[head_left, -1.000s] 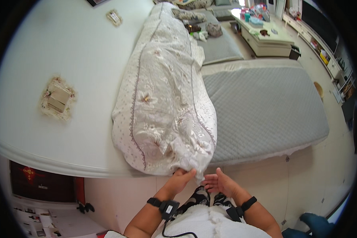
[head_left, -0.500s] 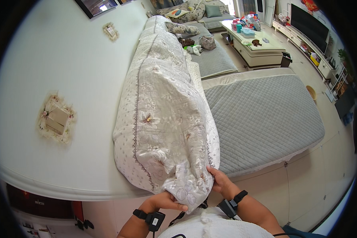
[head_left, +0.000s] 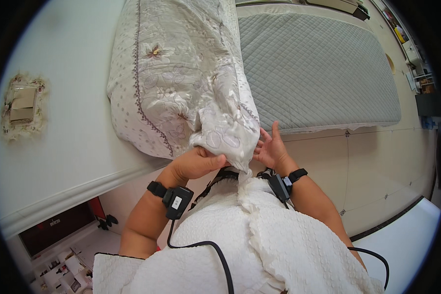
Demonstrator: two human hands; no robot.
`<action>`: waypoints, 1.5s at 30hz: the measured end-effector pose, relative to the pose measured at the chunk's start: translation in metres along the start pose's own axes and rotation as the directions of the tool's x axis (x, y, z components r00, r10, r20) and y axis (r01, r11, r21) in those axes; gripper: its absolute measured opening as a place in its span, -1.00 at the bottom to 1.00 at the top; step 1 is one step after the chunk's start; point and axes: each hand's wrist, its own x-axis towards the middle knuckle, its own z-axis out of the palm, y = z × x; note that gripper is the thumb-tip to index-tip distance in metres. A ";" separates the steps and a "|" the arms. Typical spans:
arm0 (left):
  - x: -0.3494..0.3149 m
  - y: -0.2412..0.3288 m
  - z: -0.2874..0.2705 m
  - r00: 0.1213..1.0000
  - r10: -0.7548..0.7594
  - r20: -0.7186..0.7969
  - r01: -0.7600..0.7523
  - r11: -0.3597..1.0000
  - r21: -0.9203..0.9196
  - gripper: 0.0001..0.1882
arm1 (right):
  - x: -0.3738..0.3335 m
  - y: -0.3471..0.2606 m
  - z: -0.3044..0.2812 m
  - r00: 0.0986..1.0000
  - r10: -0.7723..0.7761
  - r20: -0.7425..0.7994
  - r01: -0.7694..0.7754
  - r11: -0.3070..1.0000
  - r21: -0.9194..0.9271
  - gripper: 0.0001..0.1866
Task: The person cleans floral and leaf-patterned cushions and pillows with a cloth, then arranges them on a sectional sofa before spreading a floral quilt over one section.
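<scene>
A long white quilt [head_left: 176,93] with embroidered flowers and brown scalloped trim lies along the wall, its near end bunched up in front of me. My left hand [head_left: 197,162] is closed on the left side of that bunched end, thumb on top and the other fingers hidden under the cloth. On the other side of the bunch, my right hand [head_left: 273,151] is open, thumb raised and fingers spread against or just beside the quilt's edge. I cannot tell whether its fingertips touch the fabric.
A grey quilted sofa seat [head_left: 323,73] sits to the right of the quilt. The white wall [head_left: 68,122] with a floral-framed switch plate [head_left: 23,105] stands at left. Pale floor tiles [head_left: 323,171] run on the right. A black cable [head_left: 220,255] hangs from my left wrist device.
My view has tipped down and nearer to my body. My right hand has let go of the quilt's edge and opened. The left hand keeps its hold.
</scene>
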 end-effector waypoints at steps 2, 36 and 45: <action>0.010 0.001 0.002 0.979 0.127 0.162 -0.071 0.947 -0.313 -0.57 | 0.007 0.010 -0.015 0.997 0.034 -0.062 -0.034 0.999 -0.006 0.08; 0.007 -0.131 0.056 0.967 0.004 -0.257 -0.180 0.725 -0.665 -0.72 | -0.113 -0.139 0.018 0.879 -0.476 0.010 0.476 0.877 -0.060 -0.59; 0.010 -0.123 0.069 0.951 -0.026 -0.307 -0.145 0.841 -0.521 -0.73 | -0.131 -0.150 0.028 0.834 -0.552 0.018 0.529 0.789 -0.312 -0.67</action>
